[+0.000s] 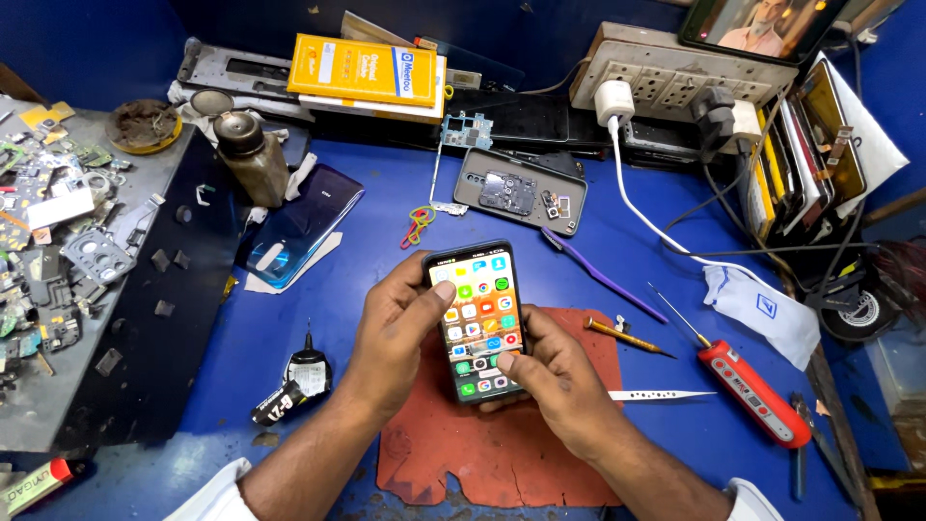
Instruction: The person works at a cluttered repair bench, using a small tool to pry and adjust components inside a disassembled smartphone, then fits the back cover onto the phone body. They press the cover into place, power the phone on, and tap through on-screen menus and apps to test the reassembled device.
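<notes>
A black smartphone (pixel 479 318) with a lit screen full of app icons is held above a worn red mat (pixel 502 444) on the blue bench. My left hand (pixel 391 323) grips its left edge, thumb resting on the upper screen. My right hand (pixel 559 381) supports its lower right corner, with the thumb touching the lower part of the screen.
Near the mat lie metal tweezers (pixel 661 395), a red-handled screwdriver (pixel 748 386), a purple pry tool (pixel 603 275), a small black glue tube (pixel 294 386) and a blue phone back cover (pixel 304 222). An opened grey phone (pixel 521 193), a yellow box (pixel 367 69), a brown bottle (pixel 251 150) and a power strip (pixel 675 68) stand behind; loose parts fill the left tray (pixel 58 222).
</notes>
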The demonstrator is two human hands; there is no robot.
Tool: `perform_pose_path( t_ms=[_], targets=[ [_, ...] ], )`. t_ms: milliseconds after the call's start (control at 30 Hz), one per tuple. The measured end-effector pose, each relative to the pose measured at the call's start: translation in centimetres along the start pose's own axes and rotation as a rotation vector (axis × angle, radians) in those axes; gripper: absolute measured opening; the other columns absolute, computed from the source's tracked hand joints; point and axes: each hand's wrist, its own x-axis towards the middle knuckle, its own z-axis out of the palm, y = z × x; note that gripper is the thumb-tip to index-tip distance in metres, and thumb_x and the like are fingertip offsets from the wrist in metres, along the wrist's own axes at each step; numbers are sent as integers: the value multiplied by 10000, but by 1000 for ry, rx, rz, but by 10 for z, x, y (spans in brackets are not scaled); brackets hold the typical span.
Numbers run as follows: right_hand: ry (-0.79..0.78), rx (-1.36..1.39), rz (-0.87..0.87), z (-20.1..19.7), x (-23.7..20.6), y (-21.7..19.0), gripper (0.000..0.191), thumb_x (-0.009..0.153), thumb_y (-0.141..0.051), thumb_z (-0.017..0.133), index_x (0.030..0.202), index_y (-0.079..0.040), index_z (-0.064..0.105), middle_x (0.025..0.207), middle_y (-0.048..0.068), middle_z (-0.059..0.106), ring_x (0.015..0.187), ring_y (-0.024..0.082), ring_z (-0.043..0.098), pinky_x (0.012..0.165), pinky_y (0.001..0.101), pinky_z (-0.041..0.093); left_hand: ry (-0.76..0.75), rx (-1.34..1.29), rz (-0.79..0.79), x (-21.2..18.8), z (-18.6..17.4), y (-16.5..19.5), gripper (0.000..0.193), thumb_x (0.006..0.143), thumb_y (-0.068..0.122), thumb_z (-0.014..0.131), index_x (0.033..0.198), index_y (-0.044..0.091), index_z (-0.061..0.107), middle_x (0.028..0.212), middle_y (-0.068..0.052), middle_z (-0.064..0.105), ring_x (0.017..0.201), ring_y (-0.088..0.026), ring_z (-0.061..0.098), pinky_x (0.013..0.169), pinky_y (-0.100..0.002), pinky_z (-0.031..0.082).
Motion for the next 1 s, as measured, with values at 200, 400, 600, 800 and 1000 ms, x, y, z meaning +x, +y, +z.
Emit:
perform_pose_path(
  t_ms=[200,400,600,800,1000],
  targets=[
    [4,-14,-7,0,0,0,459,939,-180,546,1368,-26,491,1131,123,700,927,207,747,723,382,671,-7,7,5,1,0,1,337,944,157,553,1223,-19,619,1103,-101,715,1027,-142,666,939,-310,512],
    [9,-45,8,2,-1,-2,475,931,-202,538,1373,-36,488,1131,133,704,937,212,755,720,379,671,7,13,-34,0,0,3,358,914,146,548,1225,-18,617,1085,-109,712,1011,-152,667,933,-325,516],
    [0,-45,6,1,0,-2,467,939,-196,535,1374,-33,487,1127,142,704,936,217,755,722,378,674,12,25,-23,0,0,2,340,916,145,550,1204,-21,622,1071,-103,710,1005,-144,661,935,-315,508],
    [-8,-21,-8,0,0,-1,470,939,-191,538,1379,-34,486,1142,130,698,952,211,746,718,377,673,18,27,-38,0,1,2,333,915,141,550,1196,-19,628,1055,-95,710,991,-140,660,923,-312,508],
    [-12,-16,-4,0,0,-1,463,937,-181,540,1371,-26,489,1135,130,698,941,211,751,721,376,675,13,26,-30,0,1,2,322,921,133,547,1195,-19,624,1060,-92,706,997,-137,657,924,-308,506]
  ],
)
